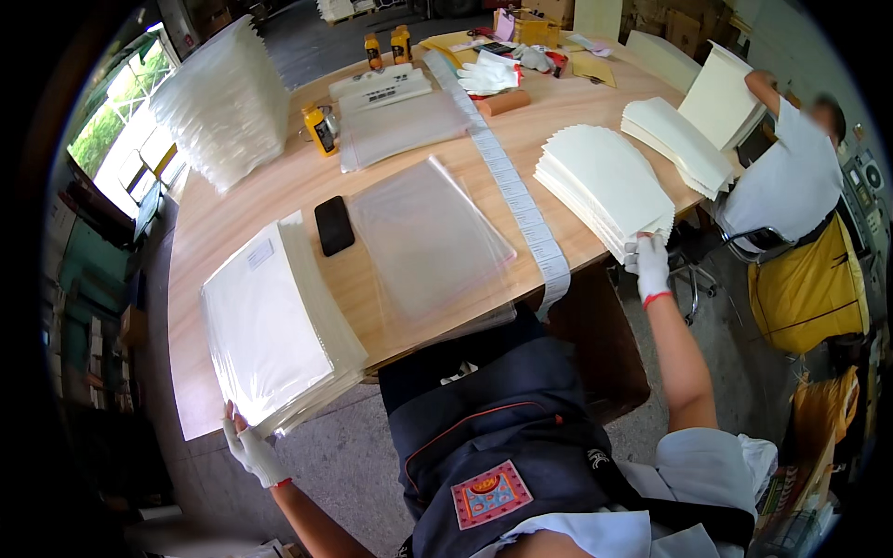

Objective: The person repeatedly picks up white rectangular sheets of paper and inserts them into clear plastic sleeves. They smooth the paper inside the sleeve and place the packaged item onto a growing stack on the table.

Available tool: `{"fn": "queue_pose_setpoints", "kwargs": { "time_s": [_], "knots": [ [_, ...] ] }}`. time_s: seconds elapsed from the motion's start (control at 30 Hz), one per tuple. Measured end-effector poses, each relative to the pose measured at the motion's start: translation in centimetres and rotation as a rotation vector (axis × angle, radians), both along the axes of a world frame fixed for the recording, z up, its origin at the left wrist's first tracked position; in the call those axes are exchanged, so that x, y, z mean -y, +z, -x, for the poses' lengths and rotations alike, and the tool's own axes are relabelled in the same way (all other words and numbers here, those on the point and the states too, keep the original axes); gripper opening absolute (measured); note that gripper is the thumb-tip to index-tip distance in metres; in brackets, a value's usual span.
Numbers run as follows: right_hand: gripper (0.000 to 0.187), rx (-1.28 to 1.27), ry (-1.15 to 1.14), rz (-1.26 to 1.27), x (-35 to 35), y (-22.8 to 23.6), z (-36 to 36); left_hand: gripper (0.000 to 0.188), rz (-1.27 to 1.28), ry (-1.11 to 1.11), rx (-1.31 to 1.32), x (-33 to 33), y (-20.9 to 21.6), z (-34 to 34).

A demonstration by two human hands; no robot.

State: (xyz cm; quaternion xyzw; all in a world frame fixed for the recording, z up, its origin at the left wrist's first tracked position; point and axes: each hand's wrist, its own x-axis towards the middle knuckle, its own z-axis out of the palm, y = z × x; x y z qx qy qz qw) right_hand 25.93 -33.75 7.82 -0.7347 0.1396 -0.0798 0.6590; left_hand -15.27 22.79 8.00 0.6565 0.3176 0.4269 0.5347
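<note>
My left hand (pixel 251 451), in a white glove with bare fingertips, is at the near corner of a stack of white paper packs in clear plastic sleeves (pixel 270 321). Its fingers are apart and touch the stack's edge. My right hand (pixel 649 263), gloved in white with a red cuff, pinches the near corner of a fanned stack of white paper sheets (pixel 605 177). Between the two stacks lie clear plastic sleeves (pixel 419 237), a black phone (pixel 334 226) and a long strip of printed labels (pixel 507 181) that hangs over the table's near edge.
A tall pile of plastic-wrapped packs (pixel 228 102) stands at the far left. Orange bottles (pixel 319 130), more sleeves (pixel 400 130) and spare gloves (pixel 490 74) lie farther back on the wooden table (pixel 200 372). At the right, a seated person (pixel 786 167) handles white sheets (pixel 716 93).
</note>
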Motion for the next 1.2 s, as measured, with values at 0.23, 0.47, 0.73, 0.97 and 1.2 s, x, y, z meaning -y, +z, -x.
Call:
{"fn": "queue_pose_setpoints", "kwargs": {
  "time_s": [0.23,0.47,0.73,0.97,1.2],
  "knots": [
    [0.019,-0.389,0.036,-0.396,4.2,-0.7,-5.4,0.043,-0.908,0.472,0.121,2.9,2.2,-1.6],
    [0.010,-0.276,0.052,-0.530,4.5,-1.0,-7.1,0.037,-1.088,-0.391,-0.035,17.2,3.1,-10.0],
    [0.004,-0.171,-0.023,-0.491,6.4,-3.3,-2.7,0.040,-1.073,-0.615,-0.602,19.2,-4.7,-22.2],
    [0.021,-0.101,0.219,-0.756,6.2,-0.9,0.7,0.036,-0.843,-0.655,-0.867,19.3,-2.8,-27.4],
    [0.045,-0.441,0.779,-0.635,0.7,1.6,10.3,0.023,-0.911,-0.552,-0.924,16.2,-4.0,-27.2]
  ]
}}
